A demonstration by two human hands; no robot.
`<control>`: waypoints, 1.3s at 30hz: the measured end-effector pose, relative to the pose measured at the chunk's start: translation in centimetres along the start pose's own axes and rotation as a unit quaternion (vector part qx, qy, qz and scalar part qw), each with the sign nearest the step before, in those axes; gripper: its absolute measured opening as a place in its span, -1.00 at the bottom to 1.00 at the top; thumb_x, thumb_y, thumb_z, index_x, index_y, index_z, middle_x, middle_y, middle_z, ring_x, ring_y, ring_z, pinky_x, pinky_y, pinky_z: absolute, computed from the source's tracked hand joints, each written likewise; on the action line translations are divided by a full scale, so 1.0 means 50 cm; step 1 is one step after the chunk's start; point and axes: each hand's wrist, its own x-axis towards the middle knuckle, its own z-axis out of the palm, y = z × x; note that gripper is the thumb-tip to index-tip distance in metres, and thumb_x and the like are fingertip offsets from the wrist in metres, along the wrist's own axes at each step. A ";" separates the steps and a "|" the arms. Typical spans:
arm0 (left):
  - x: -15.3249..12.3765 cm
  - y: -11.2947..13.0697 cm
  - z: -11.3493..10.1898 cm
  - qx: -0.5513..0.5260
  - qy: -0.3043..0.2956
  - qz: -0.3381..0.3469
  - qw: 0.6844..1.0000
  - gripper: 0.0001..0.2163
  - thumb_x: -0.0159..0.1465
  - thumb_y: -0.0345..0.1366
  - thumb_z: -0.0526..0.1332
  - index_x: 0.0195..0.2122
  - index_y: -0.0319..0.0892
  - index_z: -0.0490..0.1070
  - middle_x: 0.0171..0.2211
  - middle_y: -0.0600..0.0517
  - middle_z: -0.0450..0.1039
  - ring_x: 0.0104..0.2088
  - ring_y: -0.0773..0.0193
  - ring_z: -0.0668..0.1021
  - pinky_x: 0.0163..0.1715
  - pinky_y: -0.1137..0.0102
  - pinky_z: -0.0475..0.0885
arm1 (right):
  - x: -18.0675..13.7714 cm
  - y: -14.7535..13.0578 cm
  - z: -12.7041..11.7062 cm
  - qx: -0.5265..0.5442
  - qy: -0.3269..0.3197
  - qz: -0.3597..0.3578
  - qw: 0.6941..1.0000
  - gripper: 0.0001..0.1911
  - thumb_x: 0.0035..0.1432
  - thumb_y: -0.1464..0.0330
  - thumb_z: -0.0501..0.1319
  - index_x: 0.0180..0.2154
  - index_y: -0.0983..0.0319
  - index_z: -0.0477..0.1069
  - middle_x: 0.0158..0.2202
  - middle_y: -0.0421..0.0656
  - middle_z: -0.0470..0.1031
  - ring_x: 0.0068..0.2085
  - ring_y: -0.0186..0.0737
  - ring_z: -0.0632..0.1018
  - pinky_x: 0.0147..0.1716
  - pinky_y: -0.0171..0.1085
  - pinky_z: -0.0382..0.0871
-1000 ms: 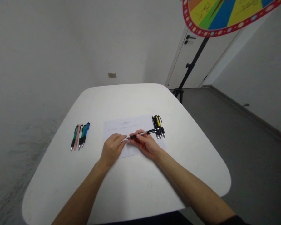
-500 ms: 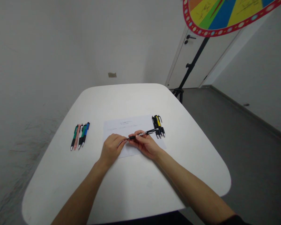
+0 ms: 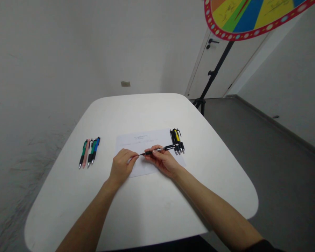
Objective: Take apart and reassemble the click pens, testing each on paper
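Observation:
In my right hand point(image 3: 164, 162) is a black pen barrel point(image 3: 161, 149), held tilted over the sheet of paper point(image 3: 147, 169), its clip end reaching toward the pens at the right. From the barrel's front end runs a thin dark refill point(image 3: 141, 154). My left hand point(image 3: 123, 164) pinches its other end between thumb and fingertips; how much of it lies inside the barrel is hidden. Beside my right hand, several black pens and a yellow one point(image 3: 177, 137) lie in a row at the paper's right edge.
Several pens lie at the left of the white table point(image 3: 136, 112): green, blue and a pink one point(image 3: 86, 154). Beyond the table's far right corner stands a colourful wheel point(image 3: 248, 21) on a black tripod point(image 3: 217, 70), with a door behind it.
My left hand has shifted left, away from the barrel, and more of the refill shows between the two hands. My right hand and the barrel have barely moved.

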 end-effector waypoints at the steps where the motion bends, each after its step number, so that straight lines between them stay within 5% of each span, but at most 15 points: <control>1: 0.000 -0.001 -0.001 -0.001 0.001 -0.004 1.000 -0.85 0.30 -0.31 0.16 -0.39 -0.15 0.48 -0.44 0.00 0.52 -0.35 0.25 0.50 -0.30 0.33 0.42 | 0.001 0.000 -0.001 0.000 0.001 -0.002 1.000 -0.78 -0.03 0.38 0.43 -0.34 0.23 0.43 -0.22 -0.14 0.62 -0.19 -0.27 0.63 -0.05 -0.21 0.51; 12: 0.001 -0.022 -0.008 -0.036 0.013 -0.079 0.996 -0.87 0.25 -0.28 0.18 -0.40 -0.14 0.48 -0.41 0.03 0.53 -0.35 0.28 0.50 -0.31 0.36 0.40 | 0.003 -0.008 -0.007 0.013 0.028 -0.024 0.999 -0.75 -0.05 0.35 0.45 -0.35 0.23 0.42 -0.23 -0.14 0.62 -0.20 -0.26 0.63 -0.10 -0.25 0.53; 26: 0.007 -0.064 -0.044 -0.003 0.108 -0.177 0.978 -0.89 0.19 -0.27 0.20 -0.41 -0.16 0.47 -0.46 0.09 0.48 -0.46 0.33 0.45 -0.41 0.41 0.37 | 0.014 -0.005 -0.028 0.044 0.064 -0.050 0.996 -0.80 -0.01 0.36 0.42 -0.37 0.19 0.42 -0.25 -0.19 0.61 -0.15 -0.19 0.63 -0.12 -0.17 0.56; 32: -0.001 -0.029 -0.031 0.140 0.068 -0.036 0.987 -0.83 0.29 -0.30 0.13 -0.42 -0.18 0.43 -0.47 0.00 0.46 -0.39 0.23 0.46 -0.33 0.33 0.34 | 0.012 -0.007 -0.021 0.041 0.072 -0.052 0.995 -0.77 -0.05 0.35 0.45 -0.37 0.22 0.44 -0.26 -0.15 0.61 -0.17 -0.20 0.63 -0.10 -0.23 0.54; 39: -0.001 0.009 -0.015 0.337 -0.022 0.056 0.940 -0.78 0.27 -0.34 0.12 -0.53 -0.17 0.39 -0.54 -0.04 0.41 -0.43 0.16 0.43 -0.41 0.28 0.22 | 0.014 -0.005 -0.022 0.033 0.069 -0.053 0.996 -0.78 -0.04 0.34 0.45 -0.38 0.20 0.43 -0.27 -0.17 0.62 -0.17 -0.19 0.64 -0.12 -0.22 0.55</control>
